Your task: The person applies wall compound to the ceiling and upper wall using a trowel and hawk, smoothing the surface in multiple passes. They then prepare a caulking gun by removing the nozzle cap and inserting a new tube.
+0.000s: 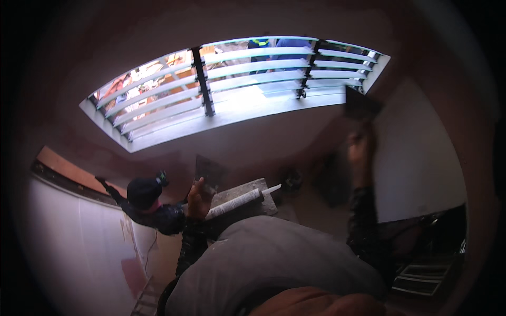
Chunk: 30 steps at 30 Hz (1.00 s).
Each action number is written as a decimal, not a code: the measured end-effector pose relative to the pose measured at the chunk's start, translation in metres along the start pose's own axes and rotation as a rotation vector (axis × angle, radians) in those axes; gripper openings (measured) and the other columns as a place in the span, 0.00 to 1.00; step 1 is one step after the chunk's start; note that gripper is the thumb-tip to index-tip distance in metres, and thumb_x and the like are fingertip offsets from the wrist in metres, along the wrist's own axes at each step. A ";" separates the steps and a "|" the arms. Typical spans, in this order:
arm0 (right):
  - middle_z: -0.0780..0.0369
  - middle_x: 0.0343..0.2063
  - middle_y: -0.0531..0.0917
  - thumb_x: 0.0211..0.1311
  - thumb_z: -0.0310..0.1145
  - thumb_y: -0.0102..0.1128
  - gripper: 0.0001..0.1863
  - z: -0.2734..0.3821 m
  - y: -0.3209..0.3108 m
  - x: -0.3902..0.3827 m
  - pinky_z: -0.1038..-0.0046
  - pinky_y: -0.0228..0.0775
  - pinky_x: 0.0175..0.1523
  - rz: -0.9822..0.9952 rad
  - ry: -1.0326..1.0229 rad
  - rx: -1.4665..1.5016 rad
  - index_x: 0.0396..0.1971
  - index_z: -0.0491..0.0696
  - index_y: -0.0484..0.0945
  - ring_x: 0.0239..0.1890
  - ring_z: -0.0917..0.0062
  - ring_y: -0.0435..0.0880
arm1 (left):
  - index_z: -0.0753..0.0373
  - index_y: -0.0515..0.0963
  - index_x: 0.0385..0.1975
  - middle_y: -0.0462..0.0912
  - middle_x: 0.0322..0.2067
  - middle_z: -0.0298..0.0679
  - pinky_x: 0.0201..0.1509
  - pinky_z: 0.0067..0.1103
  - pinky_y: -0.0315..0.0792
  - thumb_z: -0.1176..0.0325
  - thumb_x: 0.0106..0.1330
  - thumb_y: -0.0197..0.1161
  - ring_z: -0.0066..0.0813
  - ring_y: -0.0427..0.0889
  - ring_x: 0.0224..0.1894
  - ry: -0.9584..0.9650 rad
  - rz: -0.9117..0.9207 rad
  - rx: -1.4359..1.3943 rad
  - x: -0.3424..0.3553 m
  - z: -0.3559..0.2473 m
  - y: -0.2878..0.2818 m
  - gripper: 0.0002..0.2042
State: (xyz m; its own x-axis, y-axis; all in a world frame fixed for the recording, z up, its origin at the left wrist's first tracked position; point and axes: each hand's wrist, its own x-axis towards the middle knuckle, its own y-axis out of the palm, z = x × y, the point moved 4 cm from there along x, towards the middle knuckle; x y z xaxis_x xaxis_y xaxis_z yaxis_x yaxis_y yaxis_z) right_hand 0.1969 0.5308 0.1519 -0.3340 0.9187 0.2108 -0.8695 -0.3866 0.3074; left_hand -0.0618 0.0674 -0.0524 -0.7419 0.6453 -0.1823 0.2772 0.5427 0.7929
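My right hand (pixel 361 147) is raised at the right, closed around a wide putty knife (pixel 361 103). Its dark, flat blade is up against the wall by the right end of the window sill. Lower and left of centre, my left hand (pixel 199 200) grips a second wide putty knife (pixel 208 171), its squarish blade pointing up and looking smeared. Just right of that hand, a white sealant tube (pixel 237 203) with a long pale nozzle lies on a worn board (pixel 257 185). Both handles are mostly hidden by my fingers.
A louvred window (pixel 253 79) with a white sill spans the wall ahead. At the left, a person in a dark cap (pixel 143 193) stands close to my left arm. A pale panel (pixel 79 226) is at far left, and slatted dark items (pixel 424 274) lie at lower right.
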 end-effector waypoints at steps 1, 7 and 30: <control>0.64 0.37 0.78 0.69 0.33 0.63 0.10 -0.047 0.029 -0.046 0.73 0.73 0.44 0.132 0.060 -0.075 0.47 0.47 0.80 0.35 0.77 0.78 | 0.58 0.77 0.54 0.81 0.54 0.37 0.59 0.32 0.75 0.68 0.77 0.54 0.35 0.81 0.54 0.053 0.020 -0.011 -0.005 -0.004 0.016 0.11; 0.60 0.37 0.88 0.65 0.32 0.64 0.11 -0.148 0.183 -0.232 0.69 0.74 0.42 0.785 0.617 0.247 0.43 0.44 0.84 0.35 0.76 0.87 | 0.59 0.72 0.57 0.79 0.47 0.35 0.45 0.25 0.77 0.69 0.74 0.60 0.27 0.80 0.46 0.230 0.007 0.443 -0.029 0.007 0.080 0.14; 0.62 0.27 0.87 0.69 0.41 0.62 0.14 -0.231 -0.013 -0.204 0.76 0.80 0.36 -0.171 0.768 0.123 0.37 0.45 0.81 0.27 0.77 0.86 | 0.55 0.76 0.58 0.60 0.70 0.60 0.76 0.57 0.42 0.42 0.43 0.78 0.62 0.54 0.74 -0.160 0.295 2.212 -0.049 0.006 0.012 0.41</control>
State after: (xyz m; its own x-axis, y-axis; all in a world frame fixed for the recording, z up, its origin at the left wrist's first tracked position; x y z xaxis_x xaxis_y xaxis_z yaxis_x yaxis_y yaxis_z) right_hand 0.1921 0.3673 -0.1089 -0.3961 0.7474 -0.5335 -0.8998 -0.2001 0.3877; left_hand -0.0187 0.0457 -0.0374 -0.5544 0.7597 -0.3397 0.4581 -0.0621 -0.8867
